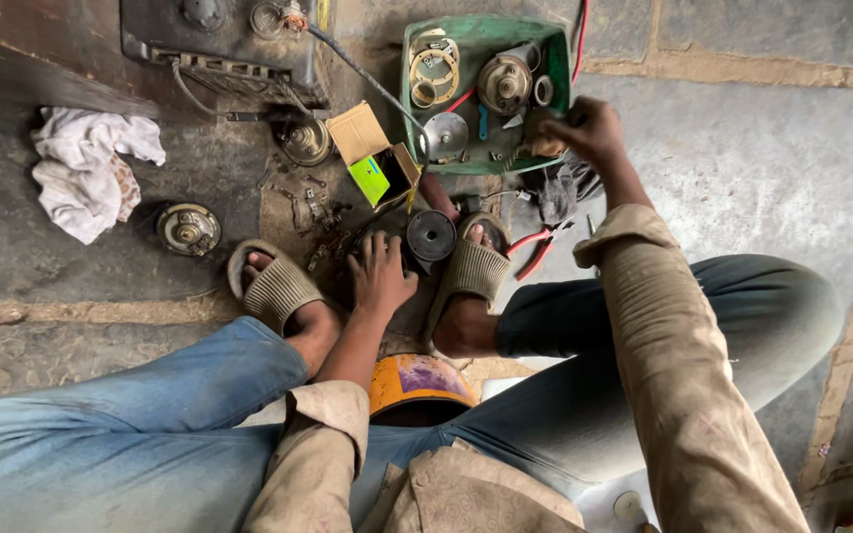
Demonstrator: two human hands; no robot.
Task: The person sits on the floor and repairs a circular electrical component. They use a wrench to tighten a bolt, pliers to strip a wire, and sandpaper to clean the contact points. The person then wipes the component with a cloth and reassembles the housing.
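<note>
I sit low on a stool with my feet in woven sandals. My left hand (379,274) rests on the ground between my feet, its fingers on a dark round part next to a black disc-shaped part (431,235). My right hand (584,130) reaches forward to the near right corner of a green plastic tray (557,39), fingers curled over something small at the rim; what it grips is hidden. The tray holds a metal horn-like part (504,83), rings and a round plate (445,134).
An open cardboard box (375,158) with a green item lies left of the tray. Red-handled pliers (535,247) lie by my right foot. Round metal parts (189,228) and a white rag (86,168) lie left. A dark machine body (219,39) stands behind.
</note>
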